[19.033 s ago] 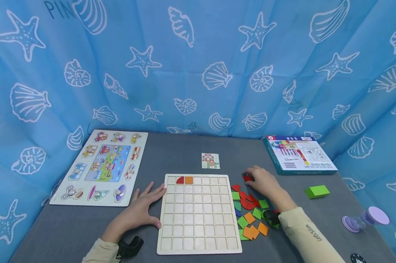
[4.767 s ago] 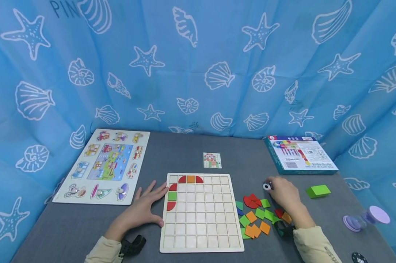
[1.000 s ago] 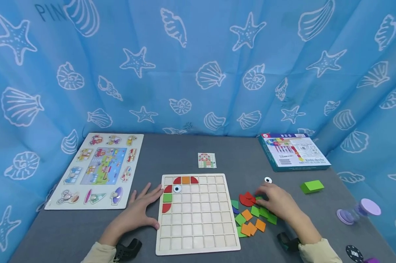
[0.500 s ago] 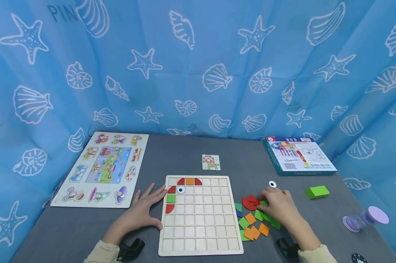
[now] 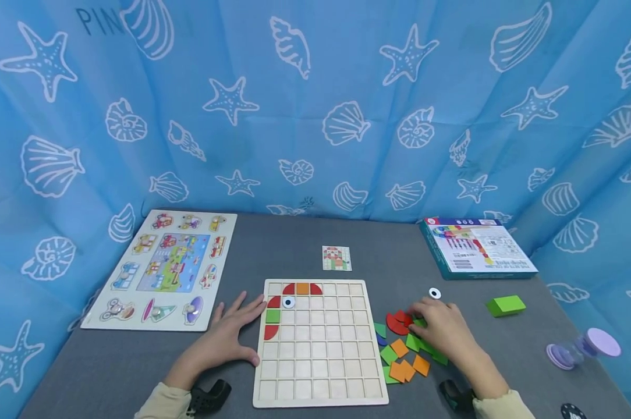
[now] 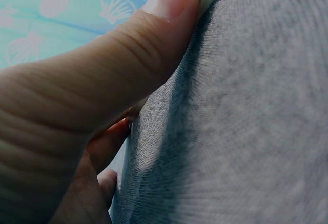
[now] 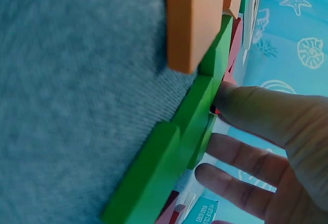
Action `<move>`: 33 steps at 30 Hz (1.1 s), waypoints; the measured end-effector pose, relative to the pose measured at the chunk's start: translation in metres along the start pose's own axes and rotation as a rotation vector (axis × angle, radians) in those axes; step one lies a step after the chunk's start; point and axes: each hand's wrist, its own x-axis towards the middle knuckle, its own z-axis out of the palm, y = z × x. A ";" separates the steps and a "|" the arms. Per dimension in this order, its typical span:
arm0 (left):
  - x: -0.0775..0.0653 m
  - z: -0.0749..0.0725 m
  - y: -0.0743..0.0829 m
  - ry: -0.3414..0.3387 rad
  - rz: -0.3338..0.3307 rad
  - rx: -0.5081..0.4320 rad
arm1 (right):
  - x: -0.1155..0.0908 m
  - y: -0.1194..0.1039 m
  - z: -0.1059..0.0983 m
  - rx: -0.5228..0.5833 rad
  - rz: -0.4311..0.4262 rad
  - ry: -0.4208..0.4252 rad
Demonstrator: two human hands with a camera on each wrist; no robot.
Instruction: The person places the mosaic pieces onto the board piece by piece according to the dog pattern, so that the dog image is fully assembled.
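A wooden grid board (image 5: 318, 349) bears red quarter circles (image 5: 271, 332), an orange square (image 5: 302, 288), a green square (image 5: 272, 316) and a white eye disc (image 5: 288, 302) in its upper left. My left hand (image 5: 226, 340) lies spread, its thumb and fingertips at the board's left edge. At the loose pieces beside the board, my right hand (image 5: 443, 329) reaches in. Its thumb touches the edge of the pile, by red pieces (image 5: 396, 326) and green squares (image 7: 154, 167). The index fingertip is hidden in the right wrist view, so I cannot tell whether a piece is pinched.
Loose orange squares (image 5: 421, 365) lie near the board. A second eye disc (image 5: 434, 293) sits beyond my right hand. A small pattern card (image 5: 336, 258) lies behind the board. Around are a knob puzzle (image 5: 98, 317), a box (image 5: 496, 247), a green block (image 5: 506, 306) and an hourglass (image 5: 582, 348).
More red quarter circles, a green square and an eye disc have come onto the board. My right hand has left the eye discs for the pile, lately shifting slightly left. My left hand stays.
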 end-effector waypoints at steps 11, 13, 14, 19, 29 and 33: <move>0.001 0.000 0.002 -0.007 -0.017 -0.001 | 0.002 -0.001 0.003 -0.001 -0.067 0.063; 0.001 -0.001 0.002 -0.007 -0.023 0.006 | 0.001 0.000 0.003 0.007 -0.082 0.083; 0.001 -0.001 0.002 -0.008 -0.023 0.006 | 0.001 0.000 0.003 0.014 -0.086 0.092; 0.000 0.000 0.002 -0.009 -0.021 0.005 | 0.000 0.000 0.005 0.056 -0.083 0.111; 0.000 -0.001 0.003 -0.016 -0.022 -0.014 | 0.010 0.004 -0.001 0.174 -0.009 -0.019; 0.000 -0.002 0.003 -0.012 -0.020 -0.014 | 0.014 0.010 -0.007 0.222 0.031 -0.069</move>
